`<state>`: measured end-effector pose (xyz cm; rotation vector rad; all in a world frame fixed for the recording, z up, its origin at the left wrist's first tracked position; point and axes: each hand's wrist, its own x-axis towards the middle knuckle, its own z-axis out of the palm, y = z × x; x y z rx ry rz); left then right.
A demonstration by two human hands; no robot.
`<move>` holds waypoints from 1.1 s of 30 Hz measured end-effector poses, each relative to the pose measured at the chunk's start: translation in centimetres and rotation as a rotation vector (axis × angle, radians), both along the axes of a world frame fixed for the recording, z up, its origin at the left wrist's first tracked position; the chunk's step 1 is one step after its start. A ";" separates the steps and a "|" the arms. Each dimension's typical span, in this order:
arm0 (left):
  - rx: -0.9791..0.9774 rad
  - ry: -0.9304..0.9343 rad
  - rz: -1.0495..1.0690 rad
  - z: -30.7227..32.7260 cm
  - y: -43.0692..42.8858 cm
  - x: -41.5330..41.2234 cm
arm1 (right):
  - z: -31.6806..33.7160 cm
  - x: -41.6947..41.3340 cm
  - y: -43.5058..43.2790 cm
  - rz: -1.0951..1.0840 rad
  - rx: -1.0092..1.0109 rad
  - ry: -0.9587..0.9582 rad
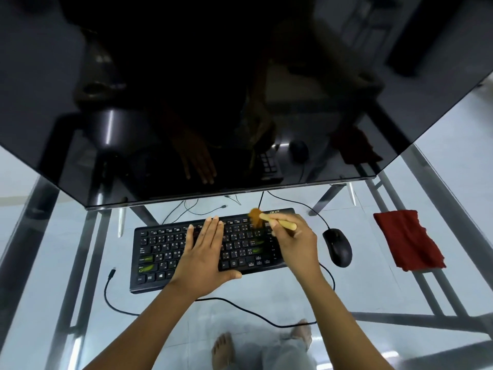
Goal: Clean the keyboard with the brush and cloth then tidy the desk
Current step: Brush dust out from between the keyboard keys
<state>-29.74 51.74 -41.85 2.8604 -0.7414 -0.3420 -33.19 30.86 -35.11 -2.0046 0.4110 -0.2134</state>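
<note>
A black keyboard (165, 252) lies on the glass desk (320, 292) in front of me. My left hand (205, 252) rests flat on its middle keys, fingers straight. My right hand (293, 241) grips the wooden handle of a small brush (266, 218). The brush's brown bristles touch the keys near the keyboard's upper right corner. A red cloth (408, 239) lies crumpled on the desk at the right, apart from both hands.
A black mouse (338, 247) sits just right of the keyboard, its cable looping along the desk's front. A large dark monitor (213, 102) overhangs the back of the desk. A loose USB cable end (112, 273) lies left of the keyboard. Bare feet show under the glass.
</note>
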 end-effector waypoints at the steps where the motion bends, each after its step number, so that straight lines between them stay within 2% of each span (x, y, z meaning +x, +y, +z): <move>1: 0.010 0.003 0.002 0.1 0.1 0.0 | 0.0 -0.3 0.2 0.063 0.062 0.048; 3: 0.022 0.007 0.005 0.0 0.3 -0.1 | 0.0 -1.0 0.9 0.239 0.048 0.177; 6: 0.017 0.011 0.019 -0.2 0.2 -0.4 | 0.0 -1.9 0.8 0.164 -0.054 0.108; 7: 0.012 0.007 0.022 -0.2 0.2 -0.4 | 0.2 -2.2 0.6 0.168 -0.029 0.102; 9: 0.010 0.011 0.020 -0.2 0.2 -0.4 | 0.2 -2.9 0.4 0.286 -0.026 0.192; 10: 0.012 0.017 0.020 -0.1 0.2 -0.4 | 0.2 -3.3 0.0 0.320 -0.090 0.232; 12: 0.015 0.022 0.023 0.1 0.0 -0.5 | 0.1 -3.9 -1.3 0.186 -0.177 0.232; 14: 0.011 0.015 0.017 0.5 -0.6 -0.4 | 0.4 -4.4 -2.9 0.036 -0.114 0.167; 16: 0.001 0.005 0.001 0.7 -1.2 -0.3 | 0.6 -4.7 -3.6 0.065 -0.004 0.187; 18: -0.015 0.005 -0.014 0.8 -2.0 -0.2 | 0.5 -4.9 -3.8 0.162 -0.041 0.222; 20: -0.022 0.006 -0.018 0.8 -2.8 -0.1 | 0.4 -4.7 -4.2 0.047 -0.080 0.164; 22: -0.030 0.013 -0.017 1.0 -3.5 0.2 | 0.8 -4.3 -4.6 -0.039 0.030 0.116; 24: -0.023 0.033 -0.016 1.2 -3.8 0.3 | 1.0 -3.6 -4.3 0.049 0.120 0.220; 26: -0.023 0.056 0.000 1.0 -3.8 0.3 | 0.6 -3.4 -4.6 0.062 -0.025 0.307; 28: -0.027 0.078 0.015 0.9 -3.8 0.2 | 0.8 -3.0 -5.8 -0.130 -0.230 0.238; 30: -0.028 0.086 0.019 0.9 -3.9 0.2 | 1.2 -2.7 -6.7 -0.212 -0.158 0.160; 32: -0.014 0.092 0.018 0.9 -3.7 0.2 | 1.2 -2.4 -6.4 -0.100 -0.104 0.200; 33: -0.009 0.093 0.022 0.8 -3.6 0.2 | 1.1 -2.3 -6.3 -0.056 -0.159 0.229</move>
